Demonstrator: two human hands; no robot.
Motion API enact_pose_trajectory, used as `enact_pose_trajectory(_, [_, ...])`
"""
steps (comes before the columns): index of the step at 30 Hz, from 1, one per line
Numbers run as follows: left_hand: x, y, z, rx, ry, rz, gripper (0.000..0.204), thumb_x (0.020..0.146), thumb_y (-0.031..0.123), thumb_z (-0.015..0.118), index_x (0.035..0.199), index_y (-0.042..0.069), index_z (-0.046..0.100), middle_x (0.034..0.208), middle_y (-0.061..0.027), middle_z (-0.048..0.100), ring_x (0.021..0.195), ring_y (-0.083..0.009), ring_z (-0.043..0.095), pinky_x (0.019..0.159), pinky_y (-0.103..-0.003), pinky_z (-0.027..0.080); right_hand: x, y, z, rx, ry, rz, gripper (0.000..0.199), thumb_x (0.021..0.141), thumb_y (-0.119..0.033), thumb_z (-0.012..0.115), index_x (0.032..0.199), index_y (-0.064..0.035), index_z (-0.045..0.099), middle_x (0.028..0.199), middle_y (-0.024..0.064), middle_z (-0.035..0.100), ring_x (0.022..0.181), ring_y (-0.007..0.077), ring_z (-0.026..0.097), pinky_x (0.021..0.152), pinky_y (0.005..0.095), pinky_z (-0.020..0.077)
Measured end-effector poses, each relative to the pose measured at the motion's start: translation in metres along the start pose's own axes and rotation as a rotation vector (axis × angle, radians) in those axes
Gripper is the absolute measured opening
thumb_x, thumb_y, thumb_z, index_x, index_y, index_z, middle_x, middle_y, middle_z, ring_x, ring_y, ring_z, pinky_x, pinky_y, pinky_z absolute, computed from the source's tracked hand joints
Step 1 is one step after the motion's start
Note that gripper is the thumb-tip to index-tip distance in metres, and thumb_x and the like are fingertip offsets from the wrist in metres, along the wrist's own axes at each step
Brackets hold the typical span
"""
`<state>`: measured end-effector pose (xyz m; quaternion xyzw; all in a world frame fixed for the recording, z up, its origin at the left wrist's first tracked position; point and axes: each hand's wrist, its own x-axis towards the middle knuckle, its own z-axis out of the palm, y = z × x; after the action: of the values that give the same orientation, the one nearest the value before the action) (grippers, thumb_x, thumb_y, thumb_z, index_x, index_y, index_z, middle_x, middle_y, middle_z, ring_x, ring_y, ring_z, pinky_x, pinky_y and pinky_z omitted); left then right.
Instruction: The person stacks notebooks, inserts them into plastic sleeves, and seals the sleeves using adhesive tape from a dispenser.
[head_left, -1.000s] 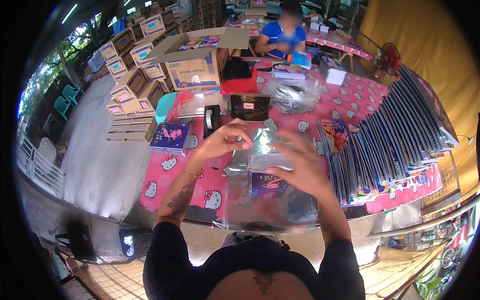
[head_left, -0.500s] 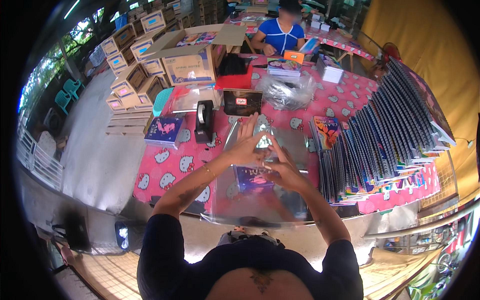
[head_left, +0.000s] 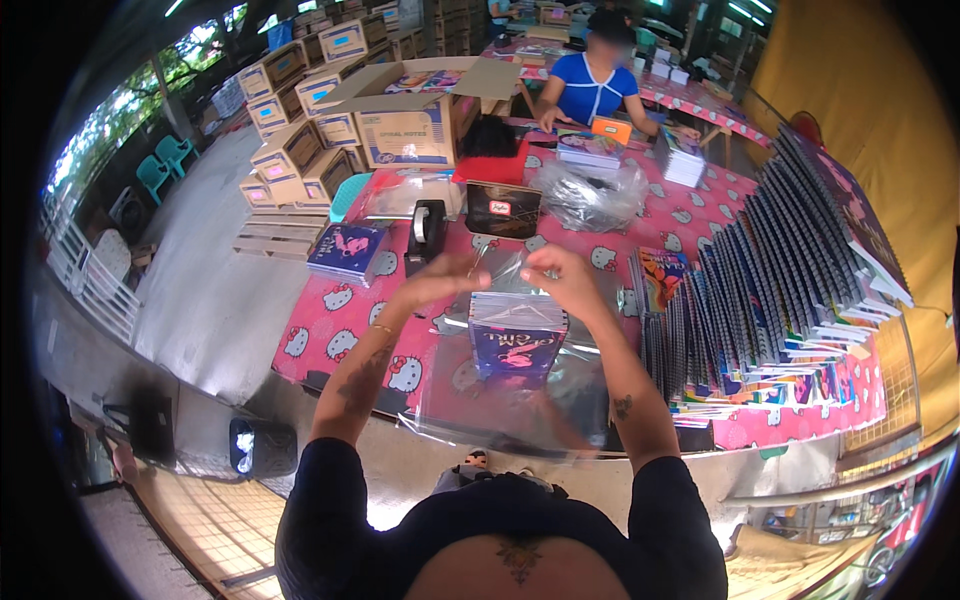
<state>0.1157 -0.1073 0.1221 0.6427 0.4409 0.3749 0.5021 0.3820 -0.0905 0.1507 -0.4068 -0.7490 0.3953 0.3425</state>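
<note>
At the frame's centre, we see a stack of notebooks [head_left: 516, 350], its purple, pink-figured cover toward us, page edges showing above. Around it spreads a clear plastic sheet [head_left: 447, 402], glossy and wrinkled, reaching the tabletop's [head_left: 312, 368] near edge.

Left hand [head_left: 450, 278] and right hand [head_left: 565, 278] met near shiny clear plastic sheet [head_left: 465, 405], just past thick stack of purple notebooks [head_left: 515, 345]; grip hard to see. Pink cloth with white cat faces [head_left: 340, 345] lay under. Black tape holder [head_left: 425, 232] stood near left hand. Long leaning row of spiral notebooks [head_left: 765, 275] filled right side. Person in blue shirt [head_left: 590, 90] was across table.
</note>
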Motion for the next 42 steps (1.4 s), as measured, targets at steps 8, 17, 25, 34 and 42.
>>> enact_pose_trajectory(8, [0.000,0.008,0.023,-0.125,-0.255,-0.041,0.048,0.092,0.034,0.070,0.128,0.003,0.063,0.114,-0.0027,0.068,0.104,-0.0085,0.059,0.090,-0.028,0.047,-0.015,0.054,-0.024,0.494,-0.412,-0.003,0.074,0.083,-0.030,0.079,0.138,-0.0033,0.039,0.132,0.0138,0.054,0.130,0.0241,0.047,0.109,0.0373,0.0341])
enact_pose_trajectory(17, [-0.045,0.018,0.051,0.771,0.000,0.611,0.038,0.085,0.034,0.071,0.107,0.002,0.069,0.111,-0.0142,0.066,0.095,-0.0320,0.065,0.080,-0.041,0.053,-0.076,-0.002,0.015,-0.396,0.108,-0.359,0.034,0.072,-0.019,0.080,0.100,-0.0015,0.070,0.102,0.0106,0.064,0.098,0.0320,0.059,0.091,0.0429,0.0432])
enact_pose_trajectory(25, [-0.017,0.053,0.062,1.032,0.020,0.228,0.047,0.082,0.032,0.077,0.112,-0.001,0.063,0.087,-0.0185,0.067,0.081,-0.0319,0.065,0.072,-0.040,0.051,-0.039,-0.007,-0.004,-0.566,-0.021,-0.182,0.039,0.073,-0.026,0.081,0.103,-0.0066,0.064,0.098,0.0127,0.065,0.092,0.0321,0.063,0.079,0.0412,0.0490])
enact_pose_trajectory(34, [0.067,-0.003,0.033,0.028,-0.442,-0.316,0.050,0.083,0.036,0.078,0.114,0.000,0.065,0.089,-0.0056,0.069,0.089,-0.0162,0.063,0.079,-0.027,0.048,-0.027,0.035,-0.004,0.238,-0.144,0.140,0.051,0.082,-0.023,0.080,0.124,-0.0039,0.060,0.098,0.0068,0.064,0.091,0.0142,0.060,0.080,0.0278,0.0485])
enact_pose_trajectory(42, [0.046,-0.158,-0.136,1.089,0.688,-0.071,0.022,0.082,0.018,0.073,0.093,0.000,0.070,0.075,-0.0070,0.070,0.059,-0.0204,0.064,0.057,-0.034,0.049,-0.029,0.044,0.010,0.368,-0.054,0.152,0.037,0.087,-0.015,0.074,0.119,-0.0015,0.060,0.093,0.0061,0.067,0.085,0.0101,0.062,0.073,0.0249,0.0491])
